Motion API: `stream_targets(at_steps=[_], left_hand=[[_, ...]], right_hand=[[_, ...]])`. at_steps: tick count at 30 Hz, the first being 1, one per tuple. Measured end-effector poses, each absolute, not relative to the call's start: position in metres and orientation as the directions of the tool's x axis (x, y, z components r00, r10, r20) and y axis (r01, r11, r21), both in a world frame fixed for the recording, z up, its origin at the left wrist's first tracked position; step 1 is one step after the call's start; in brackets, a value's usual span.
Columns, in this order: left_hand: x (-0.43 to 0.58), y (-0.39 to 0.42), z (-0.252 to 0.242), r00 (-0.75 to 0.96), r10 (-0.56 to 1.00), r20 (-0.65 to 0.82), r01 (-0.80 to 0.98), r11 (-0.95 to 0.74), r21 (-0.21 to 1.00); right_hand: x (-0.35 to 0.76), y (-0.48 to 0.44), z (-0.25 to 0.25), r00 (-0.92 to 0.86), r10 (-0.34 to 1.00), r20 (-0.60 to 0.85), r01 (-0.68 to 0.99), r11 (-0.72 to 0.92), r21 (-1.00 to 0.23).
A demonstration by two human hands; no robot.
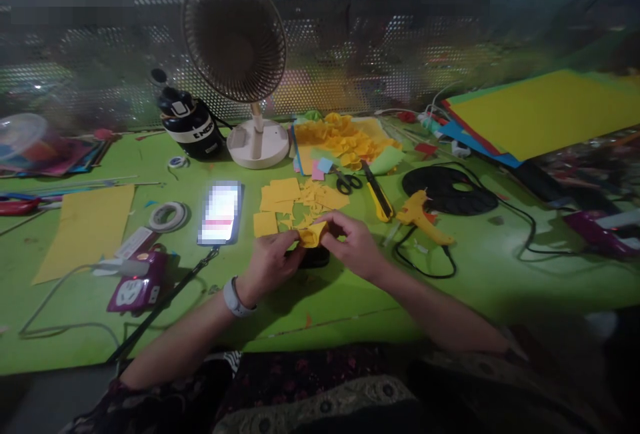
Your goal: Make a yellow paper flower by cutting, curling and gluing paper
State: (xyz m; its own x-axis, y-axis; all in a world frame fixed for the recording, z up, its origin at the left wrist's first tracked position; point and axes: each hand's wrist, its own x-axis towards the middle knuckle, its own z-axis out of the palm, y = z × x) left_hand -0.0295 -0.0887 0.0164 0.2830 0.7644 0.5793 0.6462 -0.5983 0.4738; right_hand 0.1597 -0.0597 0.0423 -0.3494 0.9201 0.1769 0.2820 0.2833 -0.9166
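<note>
Between my two hands is a small folded piece of yellow paper [313, 235], curled at its edges. My left hand [273, 261] pinches it from the left, with a light band on the wrist. From the right, my right hand [353, 245] grips it between thumb and fingers. Just beyond lie yellow paper squares [280, 194] and jagged yellow paper scraps [317, 195]. Under my hands sits a dark object [316, 258], partly hidden. Black-handled scissors [349, 183], a yellow utility knife [377, 194] and a yellow glue gun [423, 217] rest to the right.
A lit phone [220, 214], a tape roll [169, 217] and a purple power socket [137, 284] lie left on the green table [200, 314]. Behind stand a fan [257, 144], a black bottle [193, 131] and a pile of crumpled yellow paper pieces [345, 137]. Cables cross both sides.
</note>
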Motion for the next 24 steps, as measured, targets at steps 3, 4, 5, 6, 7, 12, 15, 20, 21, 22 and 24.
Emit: stream_targets(at_steps=[3,4,5,6,7,12,15,20,21,22,24], left_hand=[[-0.029,-0.09,0.026,0.252,0.792,0.556,0.55,-0.59,0.591],[-0.029,-0.091,0.029,0.237,0.808,0.539,0.504,-0.576,0.643],[-0.03,-0.091,0.031,0.224,0.821,0.525,0.46,-0.564,0.686],[-0.03,-0.091,0.033,0.218,0.827,0.518,0.427,-0.558,0.711],[-0.031,-0.09,0.033,0.219,0.825,0.521,0.412,-0.563,0.717],[-0.032,-0.085,0.021,0.247,0.737,0.629,0.504,-0.652,0.566],[-0.032,-0.084,0.015,0.255,0.715,0.651,0.547,-0.662,0.513],[-0.03,-0.087,0.018,0.169,0.797,0.58,0.52,-0.572,0.634],[-0.03,-0.087,0.018,0.151,0.808,0.569,0.507,-0.557,0.657],[-0.03,-0.088,0.019,0.135,0.817,0.561,0.492,-0.547,0.677],[-0.029,-0.088,0.018,0.107,0.83,0.548,0.459,-0.53,0.713]], right_hand=[[0.163,-0.059,0.042,-0.354,0.864,0.358,0.368,0.481,-0.795],[0.165,-0.058,0.041,-0.358,0.838,0.411,0.393,0.535,-0.748],[0.166,-0.057,0.041,-0.363,0.813,0.455,0.417,0.579,-0.701],[0.166,-0.056,0.039,-0.368,0.787,0.495,0.438,0.616,-0.654],[0.166,-0.056,0.038,-0.376,0.761,0.528,0.456,0.648,-0.61],[0.163,-0.057,0.033,-0.43,0.661,0.615,0.479,0.745,-0.465],[0.161,-0.058,0.034,-0.438,0.653,0.618,0.487,0.75,-0.447],[0.16,-0.06,0.037,-0.418,0.71,0.566,0.496,0.701,-0.513],[0.16,-0.06,0.037,-0.418,0.71,0.567,0.497,0.701,-0.511],[0.16,-0.06,0.036,-0.42,0.701,0.576,0.5,0.708,-0.498],[0.16,-0.06,0.035,-0.43,0.677,0.597,0.517,0.727,-0.452]])
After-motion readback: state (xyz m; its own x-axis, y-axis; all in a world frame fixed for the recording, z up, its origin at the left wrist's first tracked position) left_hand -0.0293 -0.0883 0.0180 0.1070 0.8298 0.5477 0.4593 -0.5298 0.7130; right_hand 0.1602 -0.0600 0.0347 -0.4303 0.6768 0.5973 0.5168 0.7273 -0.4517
